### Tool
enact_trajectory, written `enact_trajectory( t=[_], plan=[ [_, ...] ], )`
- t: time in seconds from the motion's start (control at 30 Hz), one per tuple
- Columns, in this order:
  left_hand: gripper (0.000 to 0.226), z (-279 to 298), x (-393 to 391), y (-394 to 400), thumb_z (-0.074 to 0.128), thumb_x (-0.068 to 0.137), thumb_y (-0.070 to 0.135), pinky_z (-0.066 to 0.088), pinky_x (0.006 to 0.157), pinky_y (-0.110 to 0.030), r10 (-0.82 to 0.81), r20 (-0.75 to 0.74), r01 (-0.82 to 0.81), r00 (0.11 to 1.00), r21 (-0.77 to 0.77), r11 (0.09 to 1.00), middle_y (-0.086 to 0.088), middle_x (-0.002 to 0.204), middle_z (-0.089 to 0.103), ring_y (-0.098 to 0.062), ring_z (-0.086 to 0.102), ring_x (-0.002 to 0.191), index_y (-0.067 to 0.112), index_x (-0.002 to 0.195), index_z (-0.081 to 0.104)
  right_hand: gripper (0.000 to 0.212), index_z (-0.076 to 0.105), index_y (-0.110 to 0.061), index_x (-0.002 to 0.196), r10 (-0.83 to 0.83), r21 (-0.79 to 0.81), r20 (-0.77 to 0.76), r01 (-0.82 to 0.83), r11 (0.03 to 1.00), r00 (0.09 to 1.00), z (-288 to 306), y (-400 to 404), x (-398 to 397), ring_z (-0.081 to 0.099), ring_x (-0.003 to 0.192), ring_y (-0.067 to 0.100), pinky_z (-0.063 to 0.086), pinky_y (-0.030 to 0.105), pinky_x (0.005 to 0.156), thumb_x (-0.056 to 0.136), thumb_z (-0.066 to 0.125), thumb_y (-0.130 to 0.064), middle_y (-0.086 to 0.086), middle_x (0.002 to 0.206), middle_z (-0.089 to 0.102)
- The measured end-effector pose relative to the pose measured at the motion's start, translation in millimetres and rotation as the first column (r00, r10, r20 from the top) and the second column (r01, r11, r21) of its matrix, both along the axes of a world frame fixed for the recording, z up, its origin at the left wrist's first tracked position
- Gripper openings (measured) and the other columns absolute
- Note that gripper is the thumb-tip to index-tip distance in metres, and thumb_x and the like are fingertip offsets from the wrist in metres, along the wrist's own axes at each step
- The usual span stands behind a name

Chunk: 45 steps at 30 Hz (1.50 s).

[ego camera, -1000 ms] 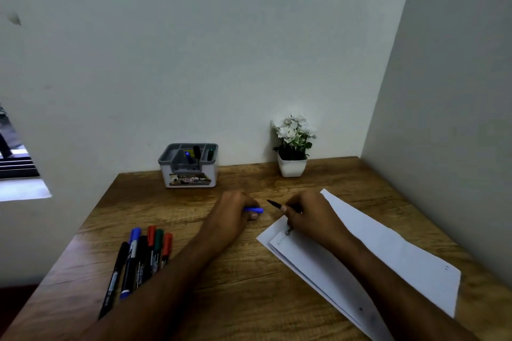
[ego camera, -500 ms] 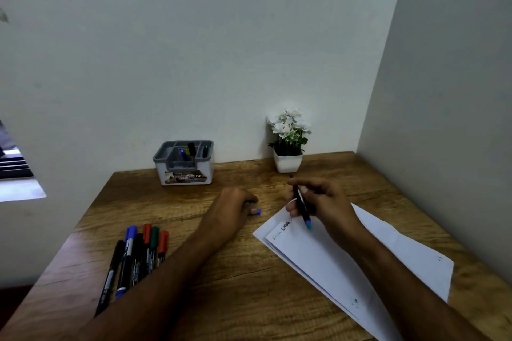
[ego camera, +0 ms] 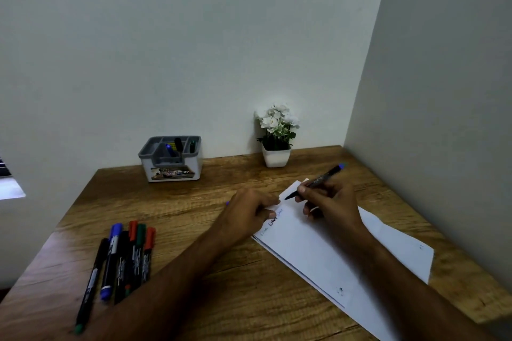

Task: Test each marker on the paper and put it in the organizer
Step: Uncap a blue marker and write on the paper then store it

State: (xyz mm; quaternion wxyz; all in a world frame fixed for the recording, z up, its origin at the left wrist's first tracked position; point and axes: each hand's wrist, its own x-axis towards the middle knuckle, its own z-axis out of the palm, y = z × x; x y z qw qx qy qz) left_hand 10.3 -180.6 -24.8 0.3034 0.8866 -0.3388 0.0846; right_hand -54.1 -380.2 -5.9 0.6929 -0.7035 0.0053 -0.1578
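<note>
My right hand (ego camera: 329,205) grips an uncapped black marker with a blue end (ego camera: 318,180), its tip down at the top corner of the white paper (ego camera: 318,255). Short scribbles in several inks (ego camera: 273,221) mark the paper's left edge. My left hand (ego camera: 246,213) rests curled at that edge with its fingertips on the paper. A sliver of the blue cap (ego camera: 227,203) shows at its far side. Several capped markers (ego camera: 124,255) lie in a row at the front left. The grey-and-white organizer (ego camera: 173,171) stands at the back wall with three markers in it.
A small white pot with white flowers (ego camera: 277,141) stands at the back, right of the organizer. The wooden desk (ego camera: 194,202) fits into a wall corner; the right wall runs close beside the paper. The desk's left edge drops off near the marker row.
My right hand has flipped the marker so its tip points down at the paper's top corner. My left hand slid right onto the paper's edge. The view shifted slightly.
</note>
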Motion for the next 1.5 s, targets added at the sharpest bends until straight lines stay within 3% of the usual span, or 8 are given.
enact_trajectory(
  t=[0.07,0.13,0.27,0.57,1.37,1.5],
  plan=[
    [0.039,-2.8,-0.6,-0.3,0.072,0.085,0.016,0.032,0.095,-0.002,-0.005,-0.003,0.005,1.0,-0.005,1.0,0.007,0.126,0.065,-0.001,0.058,0.116,0.019,0.123,0.066,0.001,0.074,-0.001,0.088,0.006,-0.061,-0.015,-0.007,0.998,1.0,-2.5,0.9,-1.7,0.064,0.059,0.027,0.051,0.03,0.051,0.087,0.074,0.0,0.02,0.08,0.075],
    [0.035,-6.6,-0.2,-0.4,0.071,0.086,0.013,0.031,0.095,0.001,-0.029,-0.007,0.029,1.0,0.005,1.0,0.004,0.126,0.065,-0.003,0.059,0.117,0.017,0.121,0.068,0.007,0.072,0.0,0.084,0.005,-0.127,-0.043,-0.01,0.992,0.999,-6.3,2.0,-1.0,0.065,0.06,0.026,0.051,0.031,0.052,0.086,0.07,0.006,0.021,0.078,0.074],
    [0.034,-14.7,-0.1,0.2,0.065,0.089,0.006,0.041,0.106,-0.018,-0.067,-0.006,0.067,0.998,0.01,0.998,0.001,0.127,0.065,-0.006,0.058,0.12,0.016,0.121,0.068,0.015,0.074,-0.001,0.09,0.0,-0.18,-0.07,-0.013,0.984,0.998,-9.0,1.8,2.5,0.07,0.067,0.029,0.056,0.032,0.057,0.085,0.064,0.009,0.02,0.078,0.074],
    [0.034,-19.8,0.2,-0.1,0.066,0.09,0.012,0.043,0.107,-0.022,-0.053,-0.008,0.053,0.999,-0.028,0.998,0.006,0.127,0.065,-0.003,0.057,0.121,0.018,0.123,0.067,0.014,0.078,-0.012,0.083,-0.017,-0.433,-0.032,0.002,0.901,0.999,-17.4,8.3,16.5,0.072,0.079,0.002,0.054,0.015,0.069,0.08,0.073,0.001,-0.003,0.079,0.076],
    [0.035,-22.8,-0.8,-0.5,0.063,0.091,0.009,0.041,0.109,-0.026,-0.045,-0.004,0.045,0.999,-0.039,0.998,0.005,0.129,0.064,-0.003,0.054,0.125,0.018,0.125,0.065,0.01,0.078,-0.015,0.09,-0.037,-0.546,-0.078,-0.012,0.838,0.996,-24.8,7.0,22.6,0.068,0.085,-0.007,0.052,0.007,0.071,0.083,0.076,-0.007,-0.009,0.084,0.075],
    [0.033,-22.5,-2.1,-0.2,0.063,0.092,0.01,0.041,0.109,-0.024,-0.059,0.004,0.06,0.998,-0.043,0.997,0.005,0.129,0.064,-0.003,0.054,0.124,0.017,0.124,0.066,0.007,0.077,-0.011,0.084,-0.052,-0.548,-0.054,0.014,0.836,0.997,-24.7,7.4,22.3,0.069,0.078,-0.003,0.052,0.01,0.068,0.082,0.075,-0.004,-0.005,0.079,0.075]
  ],
)
